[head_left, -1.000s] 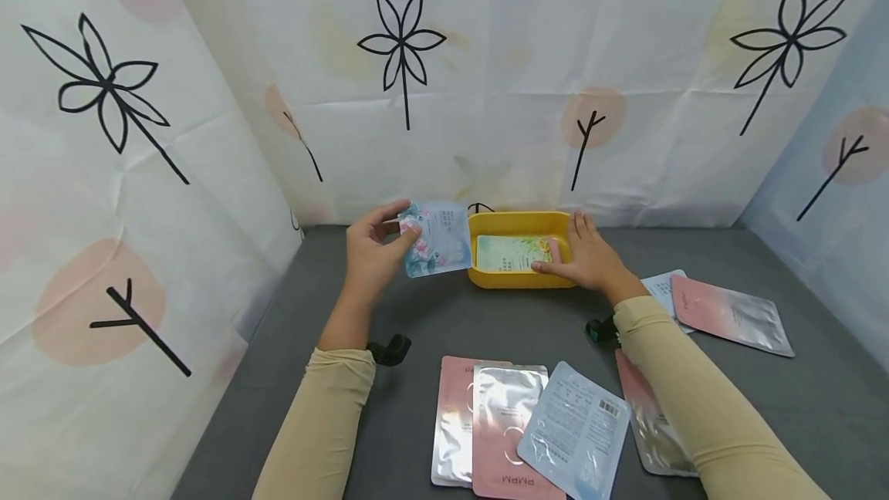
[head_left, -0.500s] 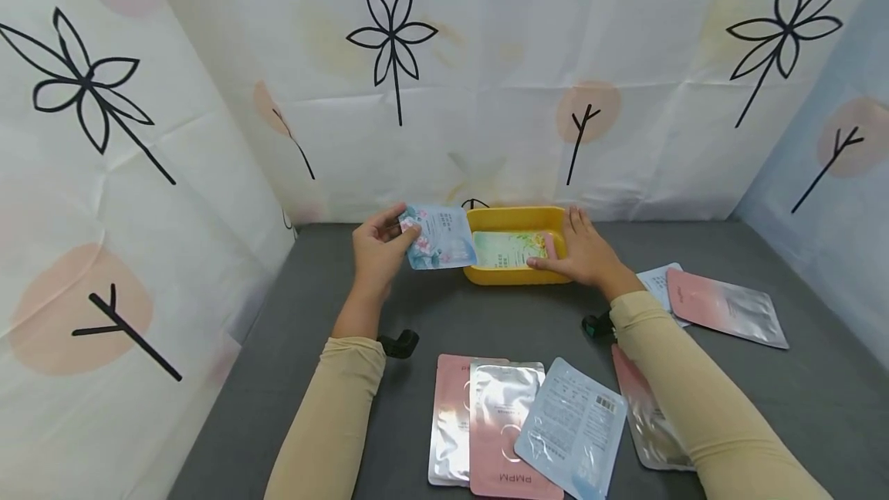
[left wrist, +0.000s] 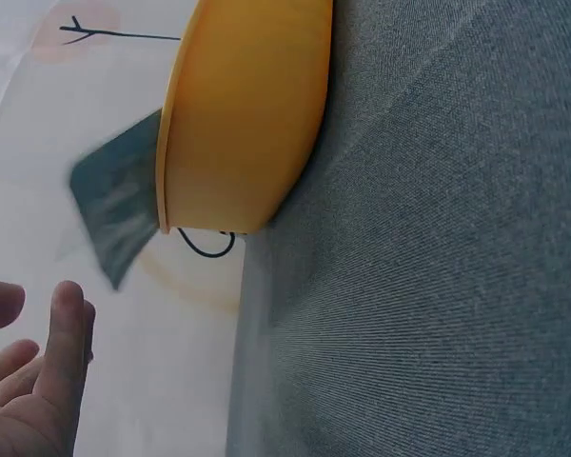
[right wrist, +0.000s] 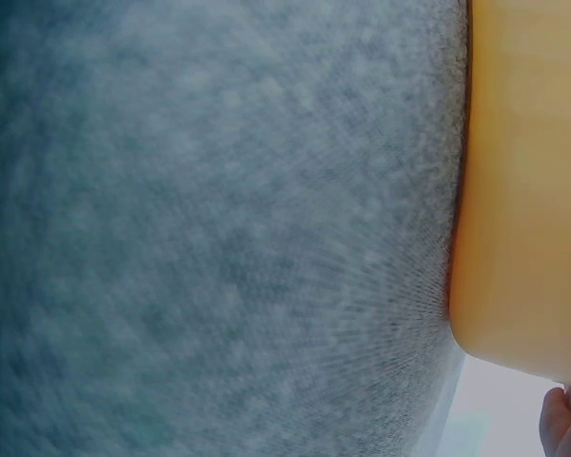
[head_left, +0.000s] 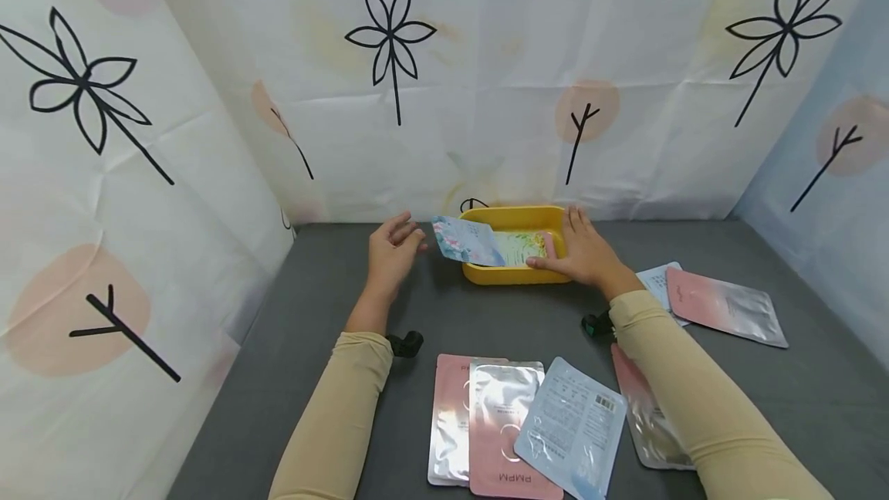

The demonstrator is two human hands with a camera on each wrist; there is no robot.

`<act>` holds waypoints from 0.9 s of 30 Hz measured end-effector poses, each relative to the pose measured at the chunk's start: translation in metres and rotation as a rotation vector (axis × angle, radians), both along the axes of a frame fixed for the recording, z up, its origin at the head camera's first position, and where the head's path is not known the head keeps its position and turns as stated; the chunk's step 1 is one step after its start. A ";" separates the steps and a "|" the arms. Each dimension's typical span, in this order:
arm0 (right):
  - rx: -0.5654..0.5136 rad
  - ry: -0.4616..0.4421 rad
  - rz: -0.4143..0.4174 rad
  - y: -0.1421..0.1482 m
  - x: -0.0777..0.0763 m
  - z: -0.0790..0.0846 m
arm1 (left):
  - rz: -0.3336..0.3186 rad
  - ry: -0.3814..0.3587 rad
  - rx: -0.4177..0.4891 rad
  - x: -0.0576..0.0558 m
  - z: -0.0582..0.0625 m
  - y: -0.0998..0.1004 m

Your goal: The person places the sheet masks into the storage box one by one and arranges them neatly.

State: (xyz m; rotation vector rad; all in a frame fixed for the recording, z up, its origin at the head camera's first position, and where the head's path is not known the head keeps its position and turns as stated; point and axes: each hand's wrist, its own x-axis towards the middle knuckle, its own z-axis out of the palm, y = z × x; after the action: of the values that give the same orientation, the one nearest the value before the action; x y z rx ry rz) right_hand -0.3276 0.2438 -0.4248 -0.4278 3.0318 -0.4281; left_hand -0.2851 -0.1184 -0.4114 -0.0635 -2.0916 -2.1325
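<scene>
- Nearest: PMPM pouch (head_left: pixel 507 430) + barcode pouch (head_left: pixel 572 430), flat & overlapping on grey surface (head_left: pixel 410 407); same spots as half a sec ago, so the change isn't here.
- Farther out, L hand (head_left: pixel 392 253): has let go. Was pinching the blue pouch (head_left: pixel 468 241) a moment ago; now fingers loosely bent, holding nothing, clear gap btw thumb & index in L wrist view. Hand & pouch apart, near each other.
- Blue pouch, then: released, now at L end of yellow box (head_left: pixel 514 276), part over the rim, part inside over green pouch (head_left: pixel 519 245). Prob. mid-drop: edges blurred in L wrist view. Means placing it is almost done, IMO, but it isn't lying flat; could hang on the rim.
- Its looks: pale blue, pink flowers at the L end, tilted, R end lower; underside dark in L wrist view. Print too small to read.
- R hand (head_left: pixel 589 253): unmoved at box's R end, fingers straight, thumb spread away over the front rim. Likely steadying the box.
- In box: green pouch, yellow blooms, pink edge showing at its R.
- Behind: curtain (head_left: pixel 486 99) w/ line-drawn flowers, no change.
</scene>
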 end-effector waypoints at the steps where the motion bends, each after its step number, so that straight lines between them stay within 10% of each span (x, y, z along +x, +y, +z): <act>1: 0.001 0.001 -0.001 0.000 0.000 0.000 | -0.002 -0.002 -0.001 0.000 0.000 0.001; 14: -0.005 -0.009 -0.014 0.002 -0.002 -0.002 | -0.051 -0.070 -0.140 0.001 -0.002 0.014; 27: -0.005 0.004 -0.005 0.002 -0.002 -0.002 | -0.289 -0.088 -0.422 0.030 -0.004 -0.007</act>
State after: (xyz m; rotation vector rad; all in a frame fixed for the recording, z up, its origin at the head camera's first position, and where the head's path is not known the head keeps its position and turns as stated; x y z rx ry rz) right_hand -0.3294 0.2457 -0.4264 -0.4226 3.0365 -0.4365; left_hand -0.2554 -0.1252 -0.4153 -0.3441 -2.6946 -1.8130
